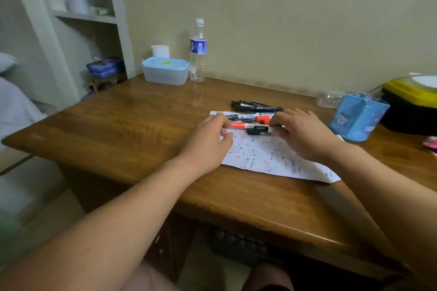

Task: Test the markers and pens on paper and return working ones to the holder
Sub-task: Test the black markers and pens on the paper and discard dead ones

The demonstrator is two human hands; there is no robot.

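Both hands are over the paper (272, 157), which lies on the table (123, 130) and is covered with short red and black test strokes. The left hand (208, 140) pinches the red cap end of a red marker (238, 125) between thumb and fingertips. The right hand (305, 136) has its fingers curled on the other end, so the marker is held level between the two hands, just above the far part of the paper. A black piece (259, 130) sits at the right fingertips. It is perhaps a second marker and not part of the red one, but the view is too blurred to be sure. Just behind the hands some more pens (248, 116) lie on the far edge of the paper, one of them with a red body. Behind these a group of black markers (256, 106) lies on the bare table. The blue holder (359, 118) stands to the right of the paper, near the right hand but not touching it. At the back of the table, by the wall, stand a bottle (198, 51) and a box (165, 72) with a blue lid.
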